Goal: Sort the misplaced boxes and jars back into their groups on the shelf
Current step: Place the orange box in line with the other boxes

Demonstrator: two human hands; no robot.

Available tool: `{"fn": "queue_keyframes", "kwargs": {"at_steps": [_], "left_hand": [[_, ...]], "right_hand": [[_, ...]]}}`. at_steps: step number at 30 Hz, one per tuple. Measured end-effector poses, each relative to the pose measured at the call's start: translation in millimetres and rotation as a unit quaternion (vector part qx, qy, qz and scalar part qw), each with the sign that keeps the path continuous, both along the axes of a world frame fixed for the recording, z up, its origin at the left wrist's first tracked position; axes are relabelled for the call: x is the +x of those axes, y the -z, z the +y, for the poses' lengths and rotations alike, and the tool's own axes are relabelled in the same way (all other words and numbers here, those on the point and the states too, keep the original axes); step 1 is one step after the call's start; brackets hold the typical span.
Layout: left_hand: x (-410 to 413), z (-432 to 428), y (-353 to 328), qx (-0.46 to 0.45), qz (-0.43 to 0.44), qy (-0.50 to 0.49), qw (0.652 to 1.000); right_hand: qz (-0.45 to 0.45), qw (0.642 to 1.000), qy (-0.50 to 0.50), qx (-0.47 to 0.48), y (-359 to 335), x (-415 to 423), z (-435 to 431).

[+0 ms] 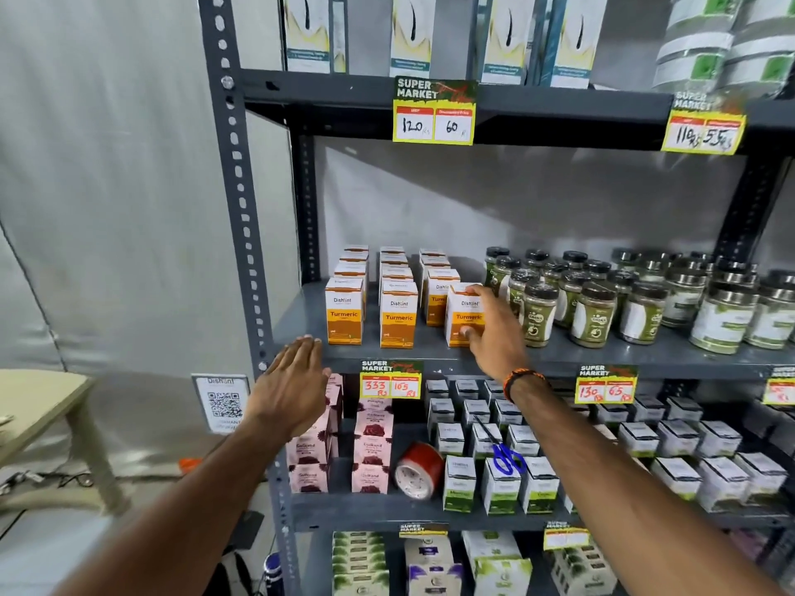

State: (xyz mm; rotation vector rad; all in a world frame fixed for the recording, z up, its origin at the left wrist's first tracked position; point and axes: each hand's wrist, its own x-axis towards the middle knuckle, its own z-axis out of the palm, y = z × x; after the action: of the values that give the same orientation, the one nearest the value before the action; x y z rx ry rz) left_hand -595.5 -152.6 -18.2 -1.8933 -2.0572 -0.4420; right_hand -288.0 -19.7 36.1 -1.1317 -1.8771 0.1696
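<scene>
gripping a turmeric box (465,315) at the front of the third row, right hand (494,333) is closing fingers over its top and thumb low on its face, beside the green jars (537,316). left hand (292,389) is hovering flat and empty at the shelf (301,329) edge.

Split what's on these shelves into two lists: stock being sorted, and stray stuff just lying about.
Part of the job:
- Turmeric box in the right hand grip
- other Turmeric boxes
- green-label jars
- pink Gulkand boxes
- white-and-green boxes

Lying about:
- red tape roll
- blue-handled scissors
- price tags
- QR-code sign
</scene>
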Motion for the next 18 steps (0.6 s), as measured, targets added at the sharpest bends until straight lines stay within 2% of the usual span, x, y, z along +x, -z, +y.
{"fn": "queue_keyframes", "kwargs": {"at_steps": [4, 9, 18], "left_hand": [[-3, 4, 1, 0.0, -0.004, 0.001, 1.0], [-3, 2, 3, 0.009, -0.004, 0.003, 1.0], [0, 0, 2, 0.012, -0.008, 0.0, 1.0]], "right_hand": [[-0.004, 1.0, -0.005, -0.005, 4, -3, 1], [0.012, 0.998, -0.025, -0.058, 5, -5, 1], [0.003, 0.998, -0.034, -0.051, 2, -12, 0]]}}
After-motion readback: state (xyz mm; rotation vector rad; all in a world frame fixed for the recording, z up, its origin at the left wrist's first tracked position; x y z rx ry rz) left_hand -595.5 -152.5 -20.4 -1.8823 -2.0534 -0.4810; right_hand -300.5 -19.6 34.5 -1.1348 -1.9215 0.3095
